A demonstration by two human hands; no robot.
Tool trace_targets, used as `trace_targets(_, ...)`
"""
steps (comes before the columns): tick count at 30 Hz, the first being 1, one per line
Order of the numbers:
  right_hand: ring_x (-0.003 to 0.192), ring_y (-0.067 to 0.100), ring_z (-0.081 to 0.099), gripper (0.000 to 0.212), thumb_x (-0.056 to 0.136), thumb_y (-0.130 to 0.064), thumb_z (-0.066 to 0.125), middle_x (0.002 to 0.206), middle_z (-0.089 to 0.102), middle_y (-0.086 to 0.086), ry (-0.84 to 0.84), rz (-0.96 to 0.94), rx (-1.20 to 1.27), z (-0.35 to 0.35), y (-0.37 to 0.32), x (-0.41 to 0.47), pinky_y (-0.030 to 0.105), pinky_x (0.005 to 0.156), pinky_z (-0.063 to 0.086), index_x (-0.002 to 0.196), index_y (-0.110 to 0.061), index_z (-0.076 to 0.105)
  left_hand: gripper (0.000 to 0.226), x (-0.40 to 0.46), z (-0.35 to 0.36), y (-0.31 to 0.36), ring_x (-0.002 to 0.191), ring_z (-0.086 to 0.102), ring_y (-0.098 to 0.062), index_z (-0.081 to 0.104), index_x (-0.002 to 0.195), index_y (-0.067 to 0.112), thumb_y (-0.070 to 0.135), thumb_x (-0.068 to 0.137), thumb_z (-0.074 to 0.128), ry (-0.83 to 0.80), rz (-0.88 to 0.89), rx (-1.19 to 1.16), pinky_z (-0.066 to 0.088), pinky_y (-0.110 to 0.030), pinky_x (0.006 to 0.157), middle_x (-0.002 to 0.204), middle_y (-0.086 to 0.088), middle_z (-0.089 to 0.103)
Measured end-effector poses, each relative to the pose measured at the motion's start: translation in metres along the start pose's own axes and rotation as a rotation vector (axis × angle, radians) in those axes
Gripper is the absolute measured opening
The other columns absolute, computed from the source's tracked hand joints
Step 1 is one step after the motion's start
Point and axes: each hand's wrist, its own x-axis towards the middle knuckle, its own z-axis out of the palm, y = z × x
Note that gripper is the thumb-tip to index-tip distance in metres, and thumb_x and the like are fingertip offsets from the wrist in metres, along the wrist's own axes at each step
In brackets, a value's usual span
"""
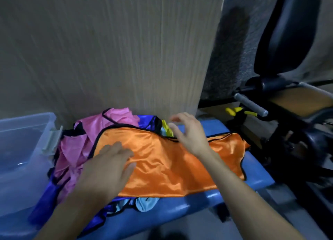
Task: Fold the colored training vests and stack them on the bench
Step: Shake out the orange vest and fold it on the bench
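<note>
Blue padding of a long bench (212,198) fills the near ground, its glossy edge showing at the lower right below the cloth. Nearest the camera, two bare forearms reach forward over it. At the bench's front edge a light-blue vest (146,204) and a shiny purple vest (45,202) poke out from under the pile, the purple one hanging off the left side.

Spread across the bench on top lies a shiny orange satin vest with black trim (171,164) — laid flat and wide, its far right corner reaching the bench's right edge. The left hand (110,169) lies on the orange vest's left part, fingers straight and spread, palm down, gripping nothing. The right hand (189,133) is above the vest's far edge, fingers loosely spread and slightly blurred; whether it touches the cloth I cannot tell.

Left of the orange vest sits a crumpled pink satin vest (75,149), touching it. Just beyond the right hand, a sliver of yellow-green cloth (166,129) shows.

A clear plastic storage tub (23,142) stands at the left. Behind the pile rises a tall brown cardboard sheet (108,55) — and to the right, black gym equipment (288,41) with a grey roller bar (250,104).
</note>
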Motion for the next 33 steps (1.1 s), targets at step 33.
trace_targets(33,0.076,0.010,0.064,0.021,0.089,-0.043,0.067,0.080,0.070,-0.005,0.185,0.841,0.078,-0.115,0.207,-0.057,0.033,0.072,0.052,0.078,-0.026,0.069,0.040,0.242,0.185,0.227,0.115,0.055,-0.014,0.053,0.134,0.027,0.036,0.096,0.064,-0.295,0.130,-0.603,0.047,-0.037,0.099,0.119,0.010,0.053)
